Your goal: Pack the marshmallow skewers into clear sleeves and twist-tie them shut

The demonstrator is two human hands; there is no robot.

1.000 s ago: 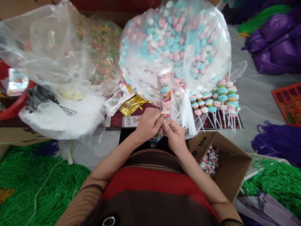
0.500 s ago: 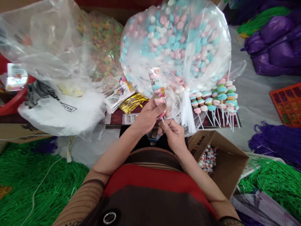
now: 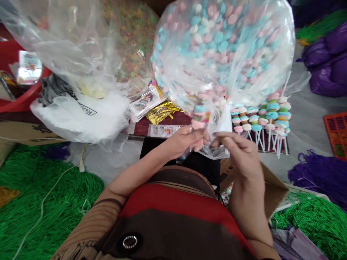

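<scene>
A wrapped marshmallow skewer [image 3: 200, 112], with pink, blue and green pieces in a clear printed sleeve, stands upright in my left hand [image 3: 187, 141]. My left fingers are closed around its lower end. To the right of them is my right hand [image 3: 241, 153], its thumb and fingertips drawn together in a pinch and somewhat blurred. Whatever those fingertips hold, if anything, I cannot make out. Behind the hands lie gold twist ties [image 3: 162, 112] and a stack of printed sleeves [image 3: 148, 103]. White sticks [image 3: 225, 117] are partly hidden beside my right hand.
A large clear bag of marshmallows [image 3: 222, 47] fills the back of the table. Finished-looking skewers [image 3: 272, 115] lie at the right edge. A white plastic bag [image 3: 89, 122] is at left, near a red basin [image 3: 16, 97]. A cardboard box [image 3: 273, 191] stands below right.
My right hand has moved right and up, away from the skewer's stick. My left hand, still holding the skewer, has shifted slightly right in view. The whole view has shifted too.
</scene>
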